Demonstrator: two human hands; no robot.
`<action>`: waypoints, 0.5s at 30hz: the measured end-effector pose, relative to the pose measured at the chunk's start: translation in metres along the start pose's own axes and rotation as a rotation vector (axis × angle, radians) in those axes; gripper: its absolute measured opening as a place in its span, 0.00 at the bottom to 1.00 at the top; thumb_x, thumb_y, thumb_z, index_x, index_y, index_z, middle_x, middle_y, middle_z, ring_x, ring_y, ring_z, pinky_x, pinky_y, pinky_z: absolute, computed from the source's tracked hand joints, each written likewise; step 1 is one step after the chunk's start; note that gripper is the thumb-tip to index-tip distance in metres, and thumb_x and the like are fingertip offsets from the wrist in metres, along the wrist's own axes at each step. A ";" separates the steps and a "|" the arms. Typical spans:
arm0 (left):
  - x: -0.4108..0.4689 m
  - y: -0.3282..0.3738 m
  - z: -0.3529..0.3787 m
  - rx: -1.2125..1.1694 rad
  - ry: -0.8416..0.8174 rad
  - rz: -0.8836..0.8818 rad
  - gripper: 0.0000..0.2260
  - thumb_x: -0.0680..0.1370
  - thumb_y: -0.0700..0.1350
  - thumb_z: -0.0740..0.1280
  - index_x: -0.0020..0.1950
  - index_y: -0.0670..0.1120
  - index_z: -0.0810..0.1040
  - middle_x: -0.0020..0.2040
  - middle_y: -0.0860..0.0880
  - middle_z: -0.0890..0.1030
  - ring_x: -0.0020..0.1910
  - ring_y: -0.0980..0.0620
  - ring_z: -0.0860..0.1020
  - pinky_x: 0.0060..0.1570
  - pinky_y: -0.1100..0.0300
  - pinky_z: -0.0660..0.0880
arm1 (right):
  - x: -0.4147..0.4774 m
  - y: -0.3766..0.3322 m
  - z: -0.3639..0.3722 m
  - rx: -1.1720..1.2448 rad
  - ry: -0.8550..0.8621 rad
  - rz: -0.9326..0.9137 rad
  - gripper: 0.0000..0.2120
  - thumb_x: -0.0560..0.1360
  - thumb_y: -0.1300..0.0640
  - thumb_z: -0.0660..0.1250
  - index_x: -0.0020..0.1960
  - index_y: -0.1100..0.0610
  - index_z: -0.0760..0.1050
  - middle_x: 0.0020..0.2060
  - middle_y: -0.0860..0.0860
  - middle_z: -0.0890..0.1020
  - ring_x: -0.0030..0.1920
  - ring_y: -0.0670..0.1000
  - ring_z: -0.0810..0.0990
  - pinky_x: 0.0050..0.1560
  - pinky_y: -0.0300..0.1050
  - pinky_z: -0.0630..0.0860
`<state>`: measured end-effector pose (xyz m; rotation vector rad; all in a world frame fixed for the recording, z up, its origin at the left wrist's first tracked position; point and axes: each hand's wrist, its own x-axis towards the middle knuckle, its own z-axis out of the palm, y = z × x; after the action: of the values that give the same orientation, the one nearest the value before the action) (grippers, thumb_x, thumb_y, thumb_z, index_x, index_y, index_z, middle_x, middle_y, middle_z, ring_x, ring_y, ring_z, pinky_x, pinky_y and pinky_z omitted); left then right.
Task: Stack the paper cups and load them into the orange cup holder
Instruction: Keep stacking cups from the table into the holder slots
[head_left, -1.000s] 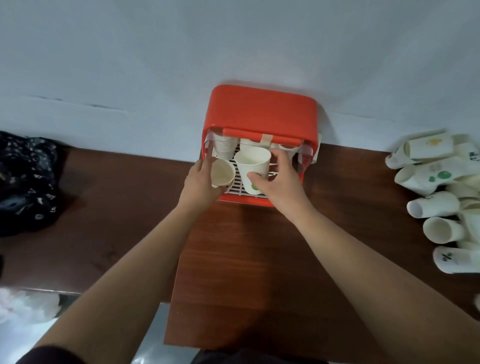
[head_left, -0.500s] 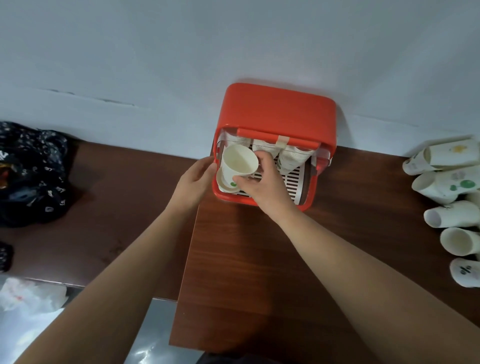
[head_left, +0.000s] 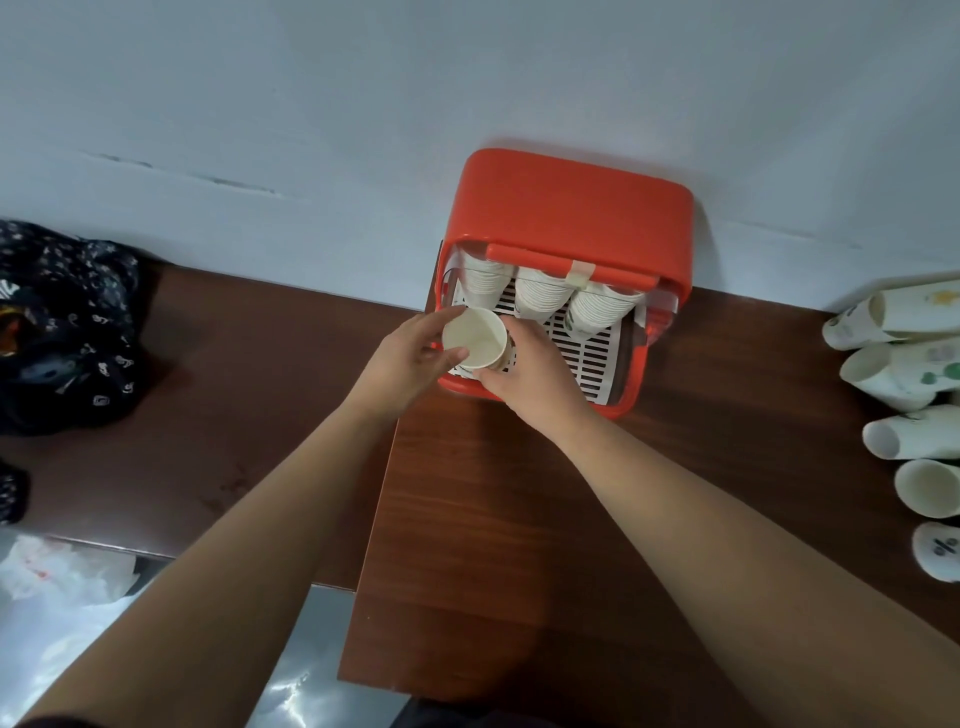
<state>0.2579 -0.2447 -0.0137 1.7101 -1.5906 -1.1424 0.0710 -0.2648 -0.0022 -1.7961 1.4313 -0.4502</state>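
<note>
An orange cup holder (head_left: 571, 208) stands against the wall on the wooden table. Three stacks of white paper cups (head_left: 540, 296) hang inside it above a slatted white tray (head_left: 592, 358). At its front left corner I hold a white paper cup (head_left: 474, 336), mouth towards me. My left hand (head_left: 410, 358) pinches its rim from the left. My right hand (head_left: 530, 374) grips its body from the right and below. Whether a second cup is nested under it is hidden.
Loose paper cups (head_left: 904, 374) lie on their sides at the table's right edge. A dark patterned bag (head_left: 62, 327) sits on the lower brown surface at left. White crumpled plastic (head_left: 57, 571) lies at bottom left.
The two cups held apart a second ago have come together at the holder's front left corner. Both hands now hold one cup, and the view has shifted left.
</note>
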 end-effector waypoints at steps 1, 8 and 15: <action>0.001 -0.001 0.001 0.026 0.006 -0.004 0.23 0.79 0.49 0.70 0.74 0.52 0.72 0.64 0.52 0.78 0.60 0.55 0.78 0.62 0.57 0.77 | 0.001 0.002 0.001 0.003 -0.017 0.008 0.28 0.74 0.53 0.75 0.71 0.53 0.71 0.62 0.50 0.76 0.62 0.48 0.74 0.58 0.37 0.68; 0.003 -0.009 0.009 0.152 0.034 -0.012 0.29 0.75 0.44 0.75 0.75 0.48 0.71 0.68 0.50 0.74 0.60 0.53 0.77 0.54 0.73 0.69 | 0.012 0.020 0.012 0.080 -0.135 0.128 0.36 0.72 0.50 0.77 0.76 0.49 0.65 0.66 0.48 0.78 0.64 0.50 0.78 0.65 0.54 0.76; -0.006 -0.002 0.014 0.200 0.119 -0.055 0.27 0.76 0.48 0.73 0.74 0.48 0.71 0.66 0.49 0.73 0.63 0.52 0.75 0.63 0.55 0.74 | 0.001 0.023 -0.004 0.016 -0.184 0.152 0.34 0.76 0.50 0.73 0.77 0.54 0.62 0.72 0.51 0.72 0.70 0.52 0.73 0.70 0.53 0.71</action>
<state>0.2476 -0.2361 -0.0209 1.9224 -1.6385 -0.9141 0.0532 -0.2689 -0.0172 -1.6557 1.4179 -0.2120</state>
